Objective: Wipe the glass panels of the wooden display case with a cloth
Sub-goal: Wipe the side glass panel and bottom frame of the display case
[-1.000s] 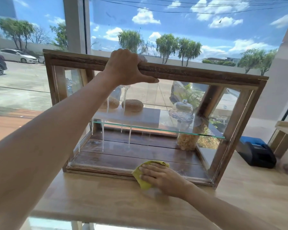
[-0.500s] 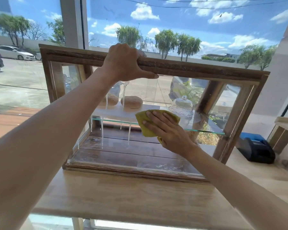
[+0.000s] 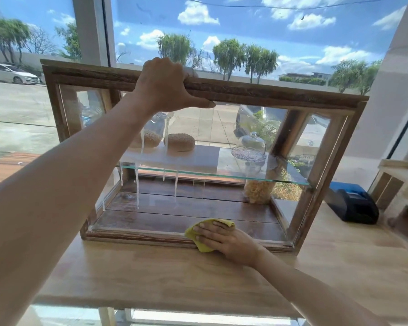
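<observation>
A small bakery or café front is suggested. A wooden display case (image 3: 222,90) is set on a pale wooden counter (image 3: 174,274); round buns (image 3: 180,142) and a glass dome (image 3: 250,144) are shown inside it. Behind it, a street and parked car (image 3: 10,72) are seen through a large window (image 3: 245,31); right of it, a black receipt printer (image 3: 353,205) is placed.

1. I see the display case (image 3: 245,91) framed in rough, weathered, matt brown wood.
2. Its front glass panel (image 3: 210,137) is clear and glossy, streaked with white drips left of centre.
3. The cloth (image 3: 199,234), lower centre, is soft yellow fabric.
4. The counter (image 3: 151,274) is pale, smooth wood.
5. The glass dome (image 3: 251,144) inside looks shiny.
</observation>
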A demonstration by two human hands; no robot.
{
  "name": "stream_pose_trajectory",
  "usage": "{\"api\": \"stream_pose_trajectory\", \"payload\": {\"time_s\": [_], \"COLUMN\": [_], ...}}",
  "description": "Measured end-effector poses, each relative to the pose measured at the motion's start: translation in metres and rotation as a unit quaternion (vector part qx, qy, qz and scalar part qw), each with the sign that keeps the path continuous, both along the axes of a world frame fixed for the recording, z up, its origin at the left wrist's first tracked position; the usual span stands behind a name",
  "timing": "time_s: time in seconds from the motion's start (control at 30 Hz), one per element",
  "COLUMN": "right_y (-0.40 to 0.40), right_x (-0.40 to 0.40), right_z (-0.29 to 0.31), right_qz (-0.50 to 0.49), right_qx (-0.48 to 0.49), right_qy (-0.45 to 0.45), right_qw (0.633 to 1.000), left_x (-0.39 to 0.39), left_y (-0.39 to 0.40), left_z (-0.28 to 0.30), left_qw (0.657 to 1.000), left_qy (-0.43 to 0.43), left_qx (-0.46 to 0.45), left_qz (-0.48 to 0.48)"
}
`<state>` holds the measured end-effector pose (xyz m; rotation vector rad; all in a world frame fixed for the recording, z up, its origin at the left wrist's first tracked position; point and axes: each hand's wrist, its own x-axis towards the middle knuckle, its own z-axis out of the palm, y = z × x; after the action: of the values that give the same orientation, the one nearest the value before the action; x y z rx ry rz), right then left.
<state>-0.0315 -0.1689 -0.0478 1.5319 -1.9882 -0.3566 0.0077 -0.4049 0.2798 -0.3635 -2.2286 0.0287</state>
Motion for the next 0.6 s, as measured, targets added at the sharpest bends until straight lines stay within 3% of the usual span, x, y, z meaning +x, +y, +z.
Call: {"api": "stream_pose_trajectory", "payload": {"time_s": [0.37,0.6], "right_y": [0.015,0.070], "right_x": [0.007,0.013], "right_z": [0.010,0.013], "right_qz": [-0.044,-0.085], "right_qx": [0.074,0.075], "right_qy": [0.013,0.011], "right_qw": [0.996,0.994], "left_x": [0.006,0.009], "left_y": [0.002,0.003], "left_z": [0.000,-0.001], "left_qw": [1.000,1.000], "left_qy": [-0.009,-0.002], "left_qx": [0.006,0.008], "left_qz": [0.005,-0.009]}}
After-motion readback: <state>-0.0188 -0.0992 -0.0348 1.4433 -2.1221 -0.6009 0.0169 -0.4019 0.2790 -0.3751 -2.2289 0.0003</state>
